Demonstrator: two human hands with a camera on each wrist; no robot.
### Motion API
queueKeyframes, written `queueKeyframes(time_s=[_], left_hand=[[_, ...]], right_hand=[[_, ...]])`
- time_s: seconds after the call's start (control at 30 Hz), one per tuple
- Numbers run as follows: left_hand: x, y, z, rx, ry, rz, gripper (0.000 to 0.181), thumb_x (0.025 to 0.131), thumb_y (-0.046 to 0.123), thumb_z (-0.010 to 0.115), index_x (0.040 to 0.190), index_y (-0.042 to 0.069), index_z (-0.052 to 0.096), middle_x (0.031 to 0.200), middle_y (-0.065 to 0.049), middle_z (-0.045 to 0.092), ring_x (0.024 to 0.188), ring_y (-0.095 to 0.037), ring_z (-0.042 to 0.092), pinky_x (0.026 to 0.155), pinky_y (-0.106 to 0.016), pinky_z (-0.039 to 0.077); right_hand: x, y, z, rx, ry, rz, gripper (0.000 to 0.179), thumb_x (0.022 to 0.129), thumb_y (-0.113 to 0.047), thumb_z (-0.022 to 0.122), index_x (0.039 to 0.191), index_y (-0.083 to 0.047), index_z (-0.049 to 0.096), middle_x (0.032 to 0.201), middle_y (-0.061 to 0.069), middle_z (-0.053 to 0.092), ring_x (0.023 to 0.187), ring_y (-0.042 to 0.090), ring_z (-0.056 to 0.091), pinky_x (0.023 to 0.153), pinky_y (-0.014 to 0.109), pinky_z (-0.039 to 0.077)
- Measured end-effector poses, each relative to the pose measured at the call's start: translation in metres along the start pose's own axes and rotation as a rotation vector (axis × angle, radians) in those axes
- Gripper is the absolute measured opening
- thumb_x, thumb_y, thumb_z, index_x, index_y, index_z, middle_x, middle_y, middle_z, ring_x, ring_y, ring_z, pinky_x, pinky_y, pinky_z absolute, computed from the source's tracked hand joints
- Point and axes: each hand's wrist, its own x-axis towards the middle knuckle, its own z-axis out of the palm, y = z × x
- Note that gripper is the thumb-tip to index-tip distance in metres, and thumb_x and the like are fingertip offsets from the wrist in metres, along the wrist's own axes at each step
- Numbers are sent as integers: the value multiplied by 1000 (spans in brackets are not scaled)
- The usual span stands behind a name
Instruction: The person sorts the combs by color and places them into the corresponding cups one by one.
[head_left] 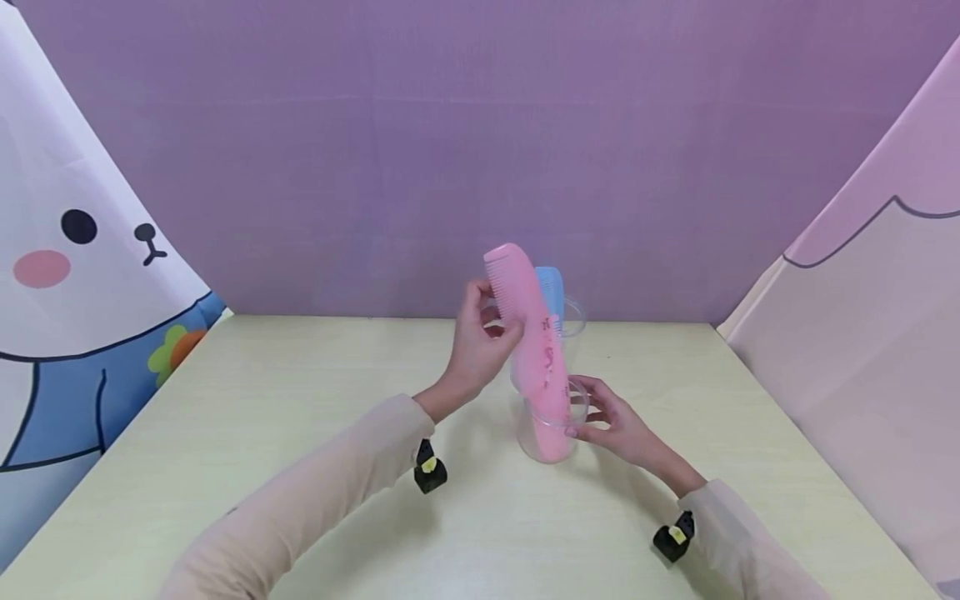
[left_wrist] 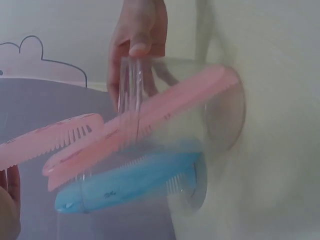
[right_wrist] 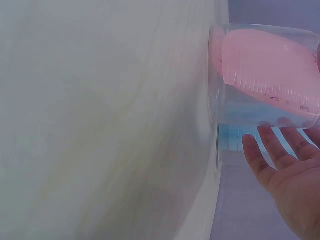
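My left hand (head_left: 480,350) pinches a pink comb (head_left: 525,308) between thumb and fingers, its toothed end up and tilted to the left. The comb overlaps the clear plastic cup (head_left: 529,433) in the head view. Inside that cup leans another pink comb (left_wrist: 185,97), seen through the wall in the left wrist view. My right hand (head_left: 611,421) holds the cup near its rim, thumb in front and fingers round the side. Behind stands a second clear cup (head_left: 576,321) with a blue comb (head_left: 551,287) leaning in it.
Both cups stand on a pale table (head_left: 360,367). A purple cloth backdrop (head_left: 375,167) rises at the table's back edge. Printed cloth with a cartoon bear (head_left: 97,300) hangs at the left, and a pink and white cloth (head_left: 862,292) at the right.
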Motion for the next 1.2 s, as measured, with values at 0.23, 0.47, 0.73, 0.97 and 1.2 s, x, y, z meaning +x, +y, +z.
queueKeyframes(time_s=[0.23, 0.47, 0.73, 0.97, 1.2], left_hand=[[-16, 8, 15, 23, -16, -15, 42, 82, -6, 55, 118, -3, 34, 111, -20, 46, 88, -31, 57, 70, -36, 52], [-26, -28, 26, 19, -21, -47, 42, 82, -1, 59, 117, 4, 36, 112, -14, 46, 89, -24, 59, 72, -28, 52], [-35, -38, 29, 53, -49, -81, 44, 81, 1, 61, 117, 7, 36, 112, -10, 48, 93, -21, 59, 70, -28, 54], [-38, -21, 28, 98, -47, -99, 46, 79, -5, 61, 118, 0, 38, 111, -18, 50, 92, -29, 60, 67, -25, 53], [-39, -2, 24, 171, -52, -122, 48, 79, -7, 61, 120, -6, 37, 113, -22, 50, 92, -32, 59, 67, -21, 53]], right_hand=[[0, 2, 1, -7, 9, -27, 64, 81, -7, 67, 136, -7, 35, 132, 16, 44, 113, 11, 52, 83, 34, 51], [-1, -1, 1, -9, 9, -9, 64, 80, -8, 68, 136, -9, 35, 132, 15, 45, 112, 28, 52, 84, 36, 50], [-1, -2, 0, -22, -2, 6, 65, 81, -11, 67, 137, -11, 34, 134, 12, 43, 114, 26, 51, 85, 36, 50], [-1, -3, 0, -12, -2, 8, 65, 81, -11, 67, 137, -11, 34, 133, 12, 44, 114, 31, 50, 86, 35, 49], [-1, -4, 0, -8, -1, 24, 65, 81, -12, 68, 137, -12, 34, 134, 12, 44, 112, 24, 52, 86, 39, 49]])
